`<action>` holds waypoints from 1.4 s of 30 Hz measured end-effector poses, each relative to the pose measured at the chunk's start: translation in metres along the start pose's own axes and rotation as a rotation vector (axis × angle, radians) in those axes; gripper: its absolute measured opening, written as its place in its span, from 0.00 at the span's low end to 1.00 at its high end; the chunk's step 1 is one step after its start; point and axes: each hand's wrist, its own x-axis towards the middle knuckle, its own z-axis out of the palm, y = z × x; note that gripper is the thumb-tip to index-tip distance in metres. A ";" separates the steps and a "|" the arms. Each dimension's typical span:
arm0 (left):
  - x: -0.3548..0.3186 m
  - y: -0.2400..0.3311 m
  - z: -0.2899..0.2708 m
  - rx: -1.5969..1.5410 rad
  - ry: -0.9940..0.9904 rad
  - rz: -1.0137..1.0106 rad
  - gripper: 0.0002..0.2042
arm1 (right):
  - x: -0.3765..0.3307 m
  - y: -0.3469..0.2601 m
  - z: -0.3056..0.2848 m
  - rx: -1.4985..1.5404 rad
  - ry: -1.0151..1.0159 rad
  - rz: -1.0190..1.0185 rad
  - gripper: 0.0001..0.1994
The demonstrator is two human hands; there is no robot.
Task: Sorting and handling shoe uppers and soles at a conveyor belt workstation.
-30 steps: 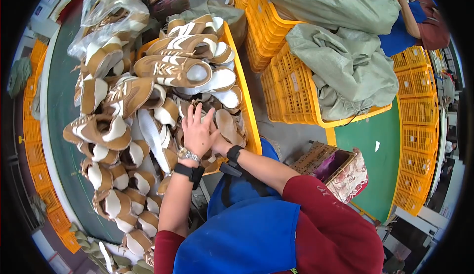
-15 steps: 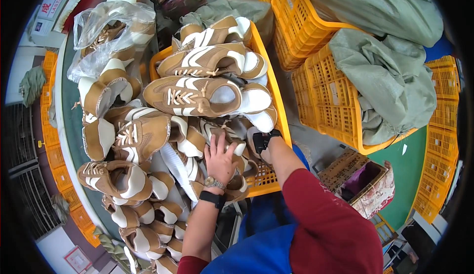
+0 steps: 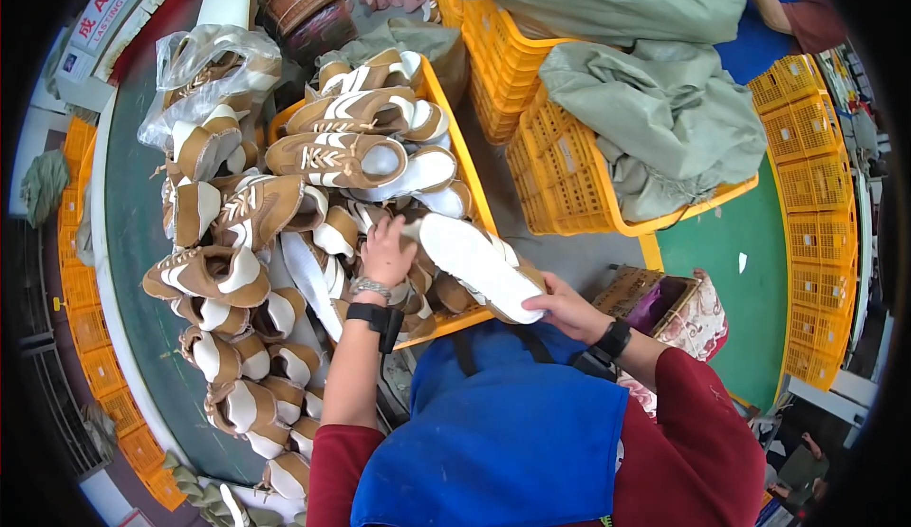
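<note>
The right hand (image 3: 569, 307), down by the heap half a second ago, is now gripping a brown-and-white sneaker (image 3: 482, 266) over the four o'clock edge of the yellow crate (image 3: 463, 152), bringing its white underside into view. At its nine o'clock, the left hand (image 3: 386, 257) is reaching among piled sneakers (image 3: 318, 152); whether it is grasping anything, I cannot tell.

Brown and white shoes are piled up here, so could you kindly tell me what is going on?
The person's right hand holds a shoe by one end, white side up, over the edge of the yellow crate. The left hand is at the piled shoes. More shoes lie on the green surface at left.
</note>
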 end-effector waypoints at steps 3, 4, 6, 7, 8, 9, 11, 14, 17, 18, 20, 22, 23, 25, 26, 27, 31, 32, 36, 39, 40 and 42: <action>-0.002 0.039 -0.036 -1.261 -0.188 -0.494 0.27 | -0.026 -0.009 -0.003 -0.043 -0.017 -0.133 0.29; -0.010 0.061 -0.060 -1.559 -0.351 -0.454 0.20 | -0.033 -0.011 -0.002 -0.077 -0.038 -0.214 0.29; -0.014 0.067 -0.060 -1.499 -0.224 -0.332 0.17 | -0.038 -0.015 0.003 -0.122 -0.084 -0.250 0.30; -0.016 0.071 -0.062 -1.426 -0.118 -0.226 0.13 | -0.039 -0.018 0.007 -0.149 -0.118 -0.280 0.30; -0.017 0.076 -0.064 -1.469 0.025 -0.208 0.11 | -0.043 -0.024 0.012 -0.171 -0.135 -0.282 0.30; -0.016 0.080 -0.067 -1.477 0.050 -0.201 0.11 | -0.050 -0.030 0.020 -0.266 -0.118 -0.358 0.30; -0.015 0.082 -0.077 -1.501 0.159 -0.211 0.11 | -0.054 -0.036 0.029 -0.384 -0.122 -0.433 0.30; -0.013 0.058 -0.076 -1.607 0.079 -0.250 0.17 | -0.052 -0.049 0.049 -0.554 -0.093 -0.635 0.28; -0.039 0.071 -0.089 -1.698 -0.111 -0.320 0.27 | -0.021 -0.041 0.050 -1.075 0.223 -1.132 0.27; -0.051 0.049 -0.073 -1.772 -0.361 -0.307 0.31 | -0.015 -0.036 0.065 -1.085 0.203 -1.134 0.27; -0.075 0.066 -0.065 -1.868 -0.190 -0.361 0.27 | -0.005 -0.031 0.096 -1.474 -0.110 -1.442 0.26; -0.094 0.048 -0.055 -1.848 0.029 -0.395 0.24 | 0.000 -0.030 0.112 -1.353 -0.438 -1.255 0.22; -0.104 0.031 -0.052 -1.833 0.086 -0.362 0.23 | 0.012 -0.031 0.109 -1.229 -0.606 -1.130 0.20; -0.124 0.017 -0.052 -1.619 0.196 -0.360 0.26 | 0.064 -0.037 0.086 -1.086 -0.440 -0.899 0.14; -0.131 0.015 -0.051 -1.568 0.237 -0.372 0.27 | 0.102 -0.033 0.064 -1.135 -0.083 -0.808 0.18; -0.135 0.014 -0.049 -1.516 0.283 -0.388 0.28 | 0.136 -0.039 0.054 -1.391 0.168 -1.067 0.23; -0.148 0.011 -0.050 -1.560 0.271 -0.546 0.30 | 0.230 -0.048 0.044 -1.609 0.436 -0.798 0.27; -0.152 0.009 -0.047 -1.524 0.275 -0.549 0.30 | 0.247 -0.047 0.047 -1.639 0.462 -0.710 0.26; -0.149 0.022 -0.063 -1.408 0.230 -0.522 0.31 | 0.287 -0.034 0.044 -1.667 0.394 -0.317 0.30; -0.145 0.026 -0.075 -1.314 0.206 -0.520 0.31 | 0.291 -0.027 0.036 -1.320 0.235 -0.117 0.26; -0.144 0.028 -0.079 -1.340 0.212 -0.522 0.31 | 0.277 -0.026 0.040 -1.376 0.161 -0.125 0.24; -0.136 0.032 -0.087 -1.333 0.166 -0.500 0.29 | 0.234 -0.003 0.052 -1.706 -0.079 -0.086 0.19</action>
